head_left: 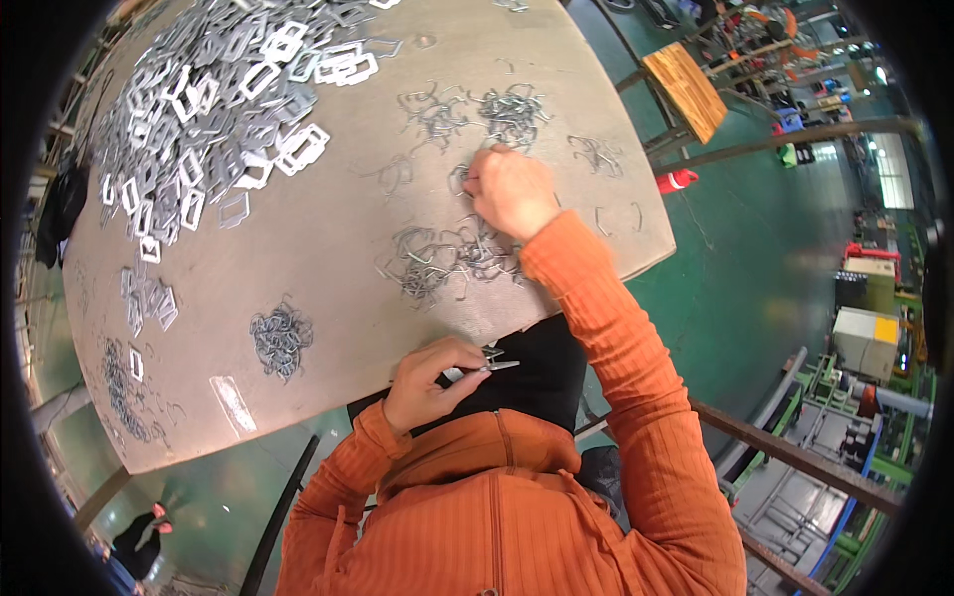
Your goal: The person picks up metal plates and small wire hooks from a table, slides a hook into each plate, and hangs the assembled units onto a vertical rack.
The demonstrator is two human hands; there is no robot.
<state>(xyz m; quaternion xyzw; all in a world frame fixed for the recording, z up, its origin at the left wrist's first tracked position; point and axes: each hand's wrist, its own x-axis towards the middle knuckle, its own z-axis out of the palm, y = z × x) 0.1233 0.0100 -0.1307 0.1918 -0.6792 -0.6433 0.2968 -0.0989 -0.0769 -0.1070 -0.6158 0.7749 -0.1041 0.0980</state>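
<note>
My left hand is closed at the table's front edge. Thumb and fingers pinch a small flat metal piece that sticks out to the right; its full shape is partly covered by the fingers. My right hand reaches over the table with its fingertips drawn together at the wire hooks. Whatever those fingertips hold is hidden. Beyond it lies a tangle of bent wire hooks, and nearer to me spreads another pile of bent wire hooks.
A large heap of flat metal frames covers the table's far left. A compact wire hook cluster lies front left. Past the right edge are a wooden stool and a red cylinder. Another person's legs show lower left.
</note>
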